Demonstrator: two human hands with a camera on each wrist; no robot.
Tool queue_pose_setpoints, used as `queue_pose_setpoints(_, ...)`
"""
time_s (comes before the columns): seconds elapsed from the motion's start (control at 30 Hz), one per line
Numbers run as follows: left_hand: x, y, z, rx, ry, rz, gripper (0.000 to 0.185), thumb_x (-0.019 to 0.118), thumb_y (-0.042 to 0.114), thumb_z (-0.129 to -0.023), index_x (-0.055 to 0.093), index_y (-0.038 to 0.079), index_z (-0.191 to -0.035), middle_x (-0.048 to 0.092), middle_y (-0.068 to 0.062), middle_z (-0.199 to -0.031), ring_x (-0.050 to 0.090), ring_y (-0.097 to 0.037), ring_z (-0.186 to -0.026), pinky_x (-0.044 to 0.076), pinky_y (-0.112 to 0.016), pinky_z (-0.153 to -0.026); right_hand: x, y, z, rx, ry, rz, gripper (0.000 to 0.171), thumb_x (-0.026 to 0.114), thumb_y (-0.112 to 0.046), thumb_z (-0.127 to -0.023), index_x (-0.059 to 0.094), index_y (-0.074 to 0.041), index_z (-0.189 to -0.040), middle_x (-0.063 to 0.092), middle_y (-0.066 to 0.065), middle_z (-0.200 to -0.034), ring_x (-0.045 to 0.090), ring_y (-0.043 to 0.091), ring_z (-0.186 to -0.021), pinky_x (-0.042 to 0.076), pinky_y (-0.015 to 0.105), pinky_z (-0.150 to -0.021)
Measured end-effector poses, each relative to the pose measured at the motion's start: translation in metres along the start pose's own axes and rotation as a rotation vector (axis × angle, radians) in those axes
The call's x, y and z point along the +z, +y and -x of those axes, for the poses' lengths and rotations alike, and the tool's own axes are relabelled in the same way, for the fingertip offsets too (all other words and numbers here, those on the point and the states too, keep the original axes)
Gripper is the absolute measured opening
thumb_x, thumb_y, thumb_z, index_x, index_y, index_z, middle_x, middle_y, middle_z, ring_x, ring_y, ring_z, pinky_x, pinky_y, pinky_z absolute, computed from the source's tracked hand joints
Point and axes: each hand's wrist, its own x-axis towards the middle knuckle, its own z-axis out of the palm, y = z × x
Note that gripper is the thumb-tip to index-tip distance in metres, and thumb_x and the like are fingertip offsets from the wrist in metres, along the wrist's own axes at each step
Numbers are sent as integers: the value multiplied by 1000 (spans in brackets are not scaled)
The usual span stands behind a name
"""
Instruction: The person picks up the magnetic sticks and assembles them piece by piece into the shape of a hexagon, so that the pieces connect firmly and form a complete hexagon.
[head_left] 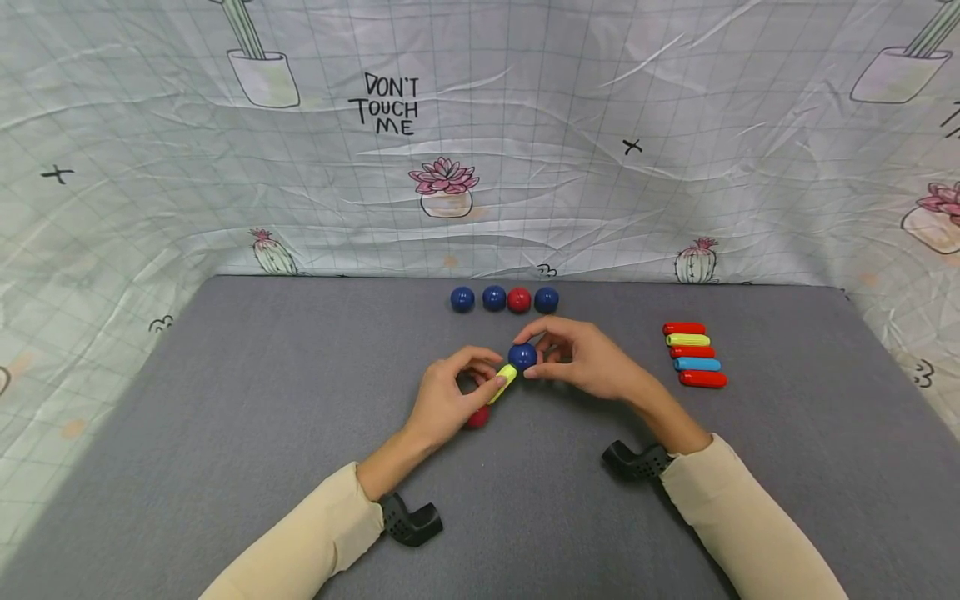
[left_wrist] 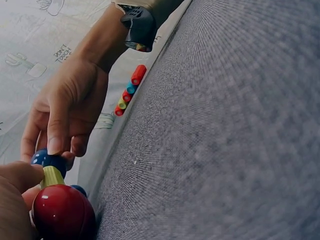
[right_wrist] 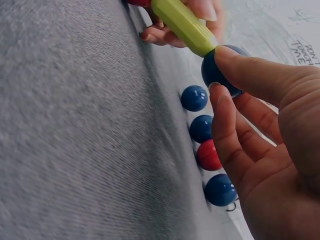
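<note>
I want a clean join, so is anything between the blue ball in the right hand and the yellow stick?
Nothing visible: the blue ball pinched by the right hand appears to touch the end of the yellow stick held in the left hand. The row of four balls lies farther back.

The ribbed rod (right_wrist: 182, 25) was yellow-green — a glossy dark-blue ball (head_left: 522, 357) at one end of it, a shiny red ball (left_wrist: 62, 212) at the other. Beyond the rod ran a row of balls (head_left: 494, 298), blue, blue, red, blue; right of it lay sticks (head_left: 692, 352) in red, yellow-green and light blue. Under it spread grey tabletop (head_left: 225, 417) — and behind it, whitish cloth (head_left: 540, 167) with faint grid lines and pink-flowered plants.
</note>
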Motion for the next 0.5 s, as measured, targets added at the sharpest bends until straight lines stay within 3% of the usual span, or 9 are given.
queue_pose_setpoints(0.23, -1, 8, -1, -152, -11, 93, 26, 70, 9, -88, 62, -3, -110, 69, -11, -83, 57, -18, -59, 42, -22, -54, 6, -1, -2, -24, 9, -7, 38, 77, -14, -82, 64, -16, -118, 63, 1, -102, 60, 14, -85, 51, 32, -69)
queue_pose_setpoints(0.43, -7, 34, -2, -198, -1, 180, 26, 67, 2, -89, 58, -7, -112, 67, -19, -79, 50, -13, -54, 37, -20, -51, 9, -4, -3, -57, 21, -17, 34, 75, -12, -84, 65, -16, -116, 64, -1, -101, 61, 14, -86, 51, 34, -70)
queue_pose_setpoints(0.5, -8, 37, -2, -204, 1, 207, 26, 66, 1, -89, 58, -7, -112, 66, -20, -79, 50, -19, -54, 36, -20, -50, 11, -6, -2, -65, 15, -26, 33, 74, -12, -84, 65, -15, -116, 63, -1, -102, 62, 14, -87, 51, 34, -71)
